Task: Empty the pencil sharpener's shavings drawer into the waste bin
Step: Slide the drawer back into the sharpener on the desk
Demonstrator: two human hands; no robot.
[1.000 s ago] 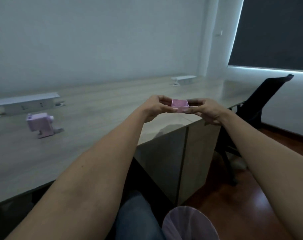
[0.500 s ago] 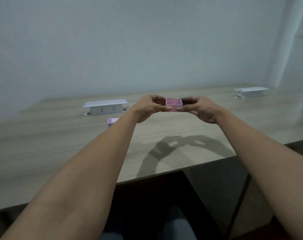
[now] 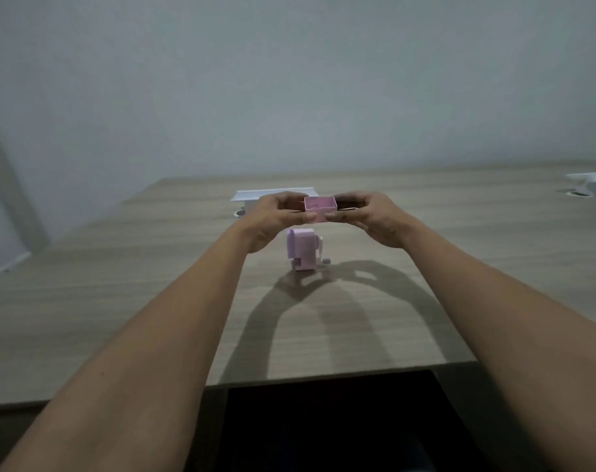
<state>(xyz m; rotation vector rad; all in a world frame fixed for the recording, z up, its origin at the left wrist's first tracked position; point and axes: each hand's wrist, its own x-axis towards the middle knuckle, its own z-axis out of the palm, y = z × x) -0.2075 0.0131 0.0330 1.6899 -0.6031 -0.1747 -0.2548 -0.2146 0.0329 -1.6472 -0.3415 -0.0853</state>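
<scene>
Both arms reach forward over the wooden surface [image 3: 119, 301]. Small pink shavings drawer [image 3: 319, 207] is held in the air between the two hands, open side up, level, well above the surface. Left hand [image 3: 272, 218] pinches the drawer's left end, thumb along the near lower edge, fingers curled over the far side. Right hand [image 3: 375, 216] pinches the right end the same way, thumb tip meeting the near wall next to the left thumb. Inside of the drawer shows pink; contents too small to tell. Directly below and slightly nearer the camera stands the pale lilac pencil sharpener [image 3: 303, 248], upright on the surface, crank handle [image 3: 324, 258] sticking out on its right side. Drawer and sharpener are apart, not touching. Shadows of both arms fall on the surface in front of the sharpener. Behind the hands, a white socket box [image 3: 252, 197] sits on the surface, partly hidden by the left hand. A second white box [image 3: 593, 182] lies at the far right edge. Grey wall [image 3: 289, 80] behind. Waste bin not in view.
</scene>
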